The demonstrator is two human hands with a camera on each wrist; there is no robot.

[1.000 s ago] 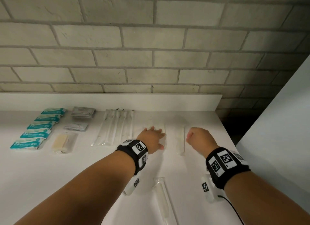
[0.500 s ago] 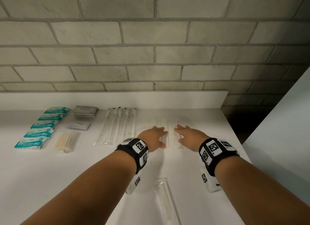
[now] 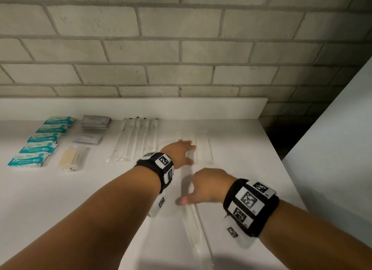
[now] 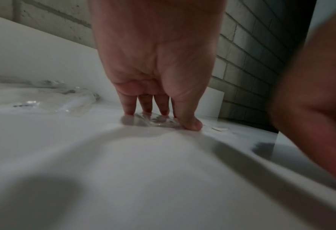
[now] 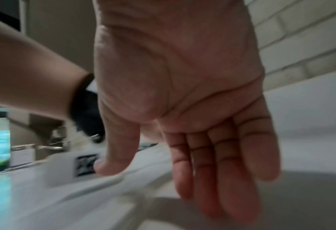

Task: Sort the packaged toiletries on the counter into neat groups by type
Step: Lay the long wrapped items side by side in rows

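Note:
My left hand [image 3: 188, 153] lies flat with straight fingers pressing on a clear-wrapped white packet [image 3: 203, 149] at the counter's middle back. The left wrist view shows the fingertips [image 4: 164, 111] on crinkled clear wrap [image 4: 155, 121]. My right hand [image 3: 194, 191] hovers nearer to me, fingers straight and holding nothing, its thumb beside the far end of a long clear-wrapped packet [image 3: 194, 227]. In the right wrist view the right hand [image 5: 182, 179] is blurred, palm open above the counter. Wrapped toothbrushes [image 3: 136, 139] lie in a row left of my left hand.
A column of teal packets [image 3: 40, 141] sits at the far left, with grey sachets [image 3: 95, 122] and a beige item in clear wrap [image 3: 70, 159] beside it. The white counter [image 3: 241, 159] ends at a dark gap on the right. A brick wall stands behind.
My right hand has pulled back from beside the left hand toward me, and is now over the long clear packet at the front. The left hand has stayed on its packet.

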